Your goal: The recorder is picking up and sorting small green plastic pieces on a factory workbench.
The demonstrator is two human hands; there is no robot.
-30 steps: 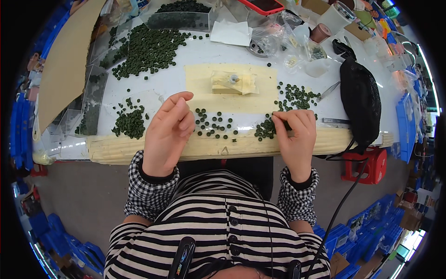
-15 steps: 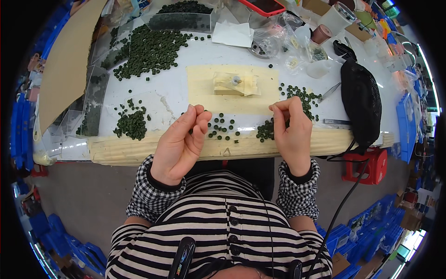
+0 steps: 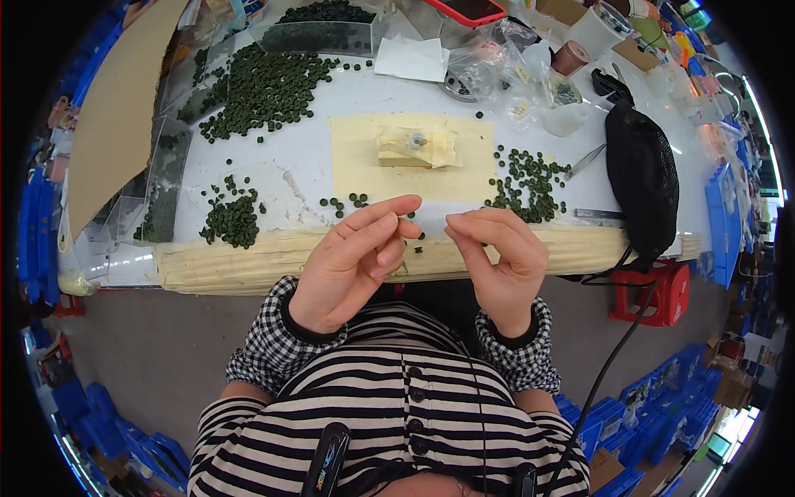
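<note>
- My left hand [image 3: 341,277] is half curled, thumb and forefinger nearly meeting; I cannot tell whether a small piece sits between them.
- My right hand [image 3: 507,288] has thumb and forefinger brought together at the tips; what they pinch, if anything, is hidden from me.
- Both hands hang just above the front of the desk [image 3: 302,137], near each other but apart; anything that tiny could slip from a loose pinch and roll.
- Dark green round pieces lie in a right-hand cluster [image 3: 530,186], a left-hand pile [image 3: 232,222] and a big heap [image 3: 269,87] at the back; a dragging sleeve could scatter or mix them.
- A few loose pieces [image 3: 354,200] lie just beyond my left fingers, where a careless knuckle might knock them.
- One stray piece [image 3: 419,248] lies by the yellowish front strip [image 3: 215,269]; a brush from my wrist could send it off the edge.
</note>
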